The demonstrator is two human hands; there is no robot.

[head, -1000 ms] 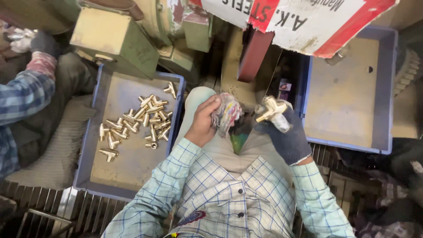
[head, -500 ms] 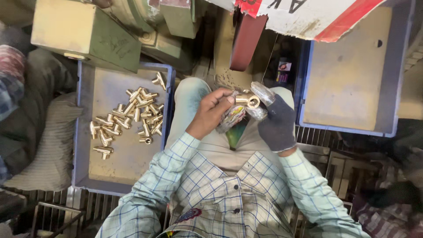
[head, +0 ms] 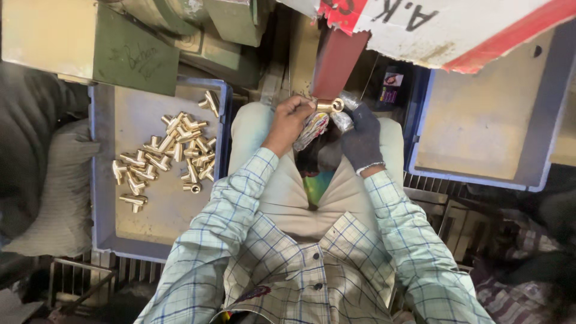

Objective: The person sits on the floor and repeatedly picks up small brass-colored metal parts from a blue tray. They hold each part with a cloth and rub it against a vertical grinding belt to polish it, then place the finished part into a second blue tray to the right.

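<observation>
My left hand (head: 290, 122) is bare and grips a brass fitting (head: 329, 106) together with a striped rag (head: 311, 130). My right hand (head: 360, 137) wears a dark glove and holds the same fitting from the right. Both hands press the fitting up against a dark red-brown belt (head: 337, 59) that runs away from me above my knees. A blue tray (head: 102, 180) on my left holds several more brass fittings (head: 174, 156).
A second blue tray (head: 528, 162) with a bare bottom sits at my right. Green metal machine housings (head: 126, 51) stand behind the left tray. A white and red board (head: 456, 30) hangs over the top right. A grey sack (head: 57, 192) lies far left.
Both hands have moved forward with the fitting and now hold it against the belt. The view has shifted so the other person at far left is out of sight.
</observation>
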